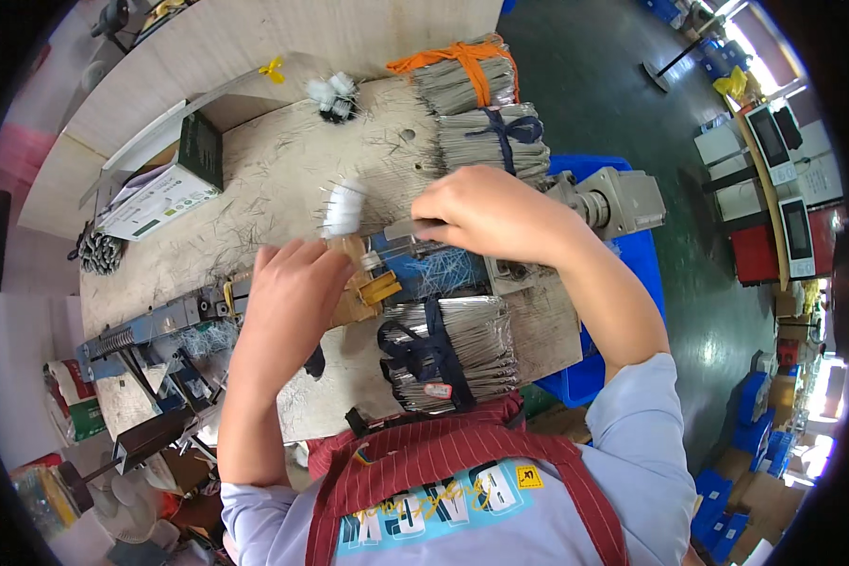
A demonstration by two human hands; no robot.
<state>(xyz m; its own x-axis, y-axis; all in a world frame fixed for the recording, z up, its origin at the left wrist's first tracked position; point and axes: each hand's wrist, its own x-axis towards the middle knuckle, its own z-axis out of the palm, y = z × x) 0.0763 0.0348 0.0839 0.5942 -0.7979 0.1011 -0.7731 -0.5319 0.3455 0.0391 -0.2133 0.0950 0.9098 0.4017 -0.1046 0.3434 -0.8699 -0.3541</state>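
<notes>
My left hand is over a long bench machine, its fingers curled beside a wooden block. Whatever lies under those fingers is hidden. Across from it, my right hand has its fingers pinched together above the machine's metal part. What they pinch cannot be made out. A tuft of white bristles with thin wires through it is just beyond my left hand. Between the hands sit a yellow piece and a heap of pale blue clippings.
Tied bundles of metal wires lie on the table: one in dark cloth nearest me, others with dark blue and orange ties. A motor juts over a blue bin. An open box stands left; loose wires litter the tabletop.
</notes>
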